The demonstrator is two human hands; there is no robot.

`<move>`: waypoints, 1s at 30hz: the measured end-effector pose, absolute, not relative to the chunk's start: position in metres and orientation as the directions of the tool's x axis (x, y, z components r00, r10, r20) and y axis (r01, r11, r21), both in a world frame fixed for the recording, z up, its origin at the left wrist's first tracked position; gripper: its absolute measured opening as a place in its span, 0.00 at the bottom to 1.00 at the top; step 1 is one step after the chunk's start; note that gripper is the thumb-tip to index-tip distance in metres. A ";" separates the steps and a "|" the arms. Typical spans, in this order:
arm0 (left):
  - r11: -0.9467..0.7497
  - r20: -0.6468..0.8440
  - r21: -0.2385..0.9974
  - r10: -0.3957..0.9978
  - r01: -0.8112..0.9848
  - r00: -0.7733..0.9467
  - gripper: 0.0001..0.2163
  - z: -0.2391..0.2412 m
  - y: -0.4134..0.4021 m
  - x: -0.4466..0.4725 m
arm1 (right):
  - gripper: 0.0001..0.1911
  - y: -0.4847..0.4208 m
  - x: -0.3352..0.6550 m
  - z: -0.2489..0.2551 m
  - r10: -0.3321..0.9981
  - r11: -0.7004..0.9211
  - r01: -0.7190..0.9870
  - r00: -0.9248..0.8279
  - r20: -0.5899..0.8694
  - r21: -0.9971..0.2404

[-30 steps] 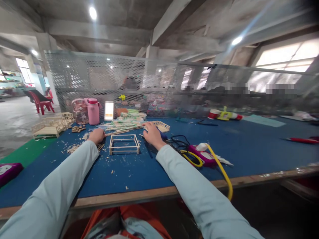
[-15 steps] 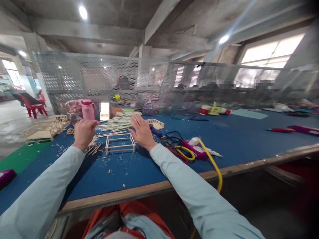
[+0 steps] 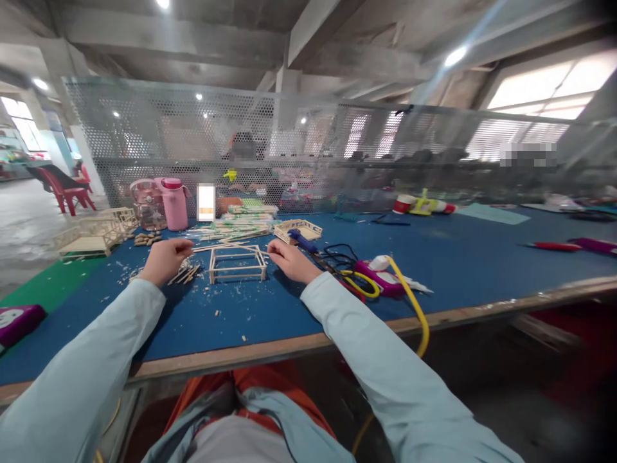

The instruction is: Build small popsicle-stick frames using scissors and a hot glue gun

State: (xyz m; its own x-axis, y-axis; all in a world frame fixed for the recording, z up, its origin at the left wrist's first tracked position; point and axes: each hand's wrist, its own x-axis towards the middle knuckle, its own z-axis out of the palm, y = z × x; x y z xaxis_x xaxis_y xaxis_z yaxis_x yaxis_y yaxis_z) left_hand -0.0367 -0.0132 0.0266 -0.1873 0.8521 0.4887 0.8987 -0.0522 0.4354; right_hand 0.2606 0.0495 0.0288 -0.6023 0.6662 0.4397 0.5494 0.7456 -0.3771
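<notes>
A small rectangular frame of thin wooden sticks (image 3: 238, 278) stands on the blue table between my hands. My left hand (image 3: 166, 262) is left of it, fingers pinched together beside a few loose sticks; what they hold is too small to make out. My right hand (image 3: 293, 262) is by the frame's right end, thumb and fingers drawn together close to its upper corner. Whether they grip a thin stick there cannot be made out. Behind the frame lies a pile of wooden sticks (image 3: 241, 223) in green-printed wrappers. Short cut sticks (image 3: 186, 273) lie below my left hand.
A blue glue gun (image 3: 303, 240) and an octagonal wooden tray (image 3: 311, 228) are behind my right hand. Right of it sits a purple power strip (image 3: 380, 283) with a yellow cable (image 3: 409, 302). A pink bottle (image 3: 174, 206) and finished wooden pieces (image 3: 89, 238) stand at the left.
My right hand has gone from spread fingers to a pinch, lowering toward the frame's right end. My left hand stays pinched, slightly lower against the table. The view has tilted down a little.
</notes>
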 end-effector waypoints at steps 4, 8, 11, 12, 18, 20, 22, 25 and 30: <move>0.047 0.353 0.400 0.914 0.915 -0.201 0.13 0.021 -0.011 -0.044 | 0.08 0.053 0.262 0.022 0.674 0.738 0.506 -0.594 0.440 -0.446; 0.190 0.421 0.283 0.856 0.940 -0.300 0.18 0.018 -0.011 -0.043 | 0.10 0.058 0.263 0.019 0.677 0.735 0.519 -0.528 0.512 -0.437; 0.081 0.566 0.313 0.784 0.946 -0.254 0.23 0.019 -0.013 -0.035 | 0.10 0.060 0.263 0.021 0.667 0.726 0.519 -0.370 0.647 -0.451; -0.010 0.619 0.309 0.761 0.951 -0.193 0.23 0.020 -0.014 -0.030 | 0.11 0.060 0.262 0.023 0.675 0.719 0.483 -0.310 0.670 -0.500; -0.361 0.811 0.095 0.568 0.928 0.139 0.17 0.026 -0.035 0.025 | 0.14 0.044 0.249 0.032 0.794 0.449 -0.114 -0.406 0.454 -0.886; -0.374 0.809 -0.020 0.539 0.927 0.235 0.15 0.025 -0.041 0.043 | 0.16 0.037 0.243 0.032 0.747 0.317 -0.210 -0.545 0.380 -0.925; -0.411 0.774 -0.093 0.542 0.907 0.326 0.14 0.022 -0.043 0.054 | 0.17 0.031 0.237 0.030 0.696 0.242 -0.237 -0.633 0.339 -0.941; -0.428 0.732 -0.137 0.563 0.893 0.383 0.14 0.018 -0.041 0.053 | 0.16 0.030 0.234 0.028 0.663 0.229 -0.221 -0.678 0.318 -0.948; -0.331 0.739 -0.132 0.595 0.934 0.316 0.15 0.019 -0.034 0.030 | 0.14 0.049 0.252 0.032 0.793 0.365 -0.286 -0.403 0.457 -0.886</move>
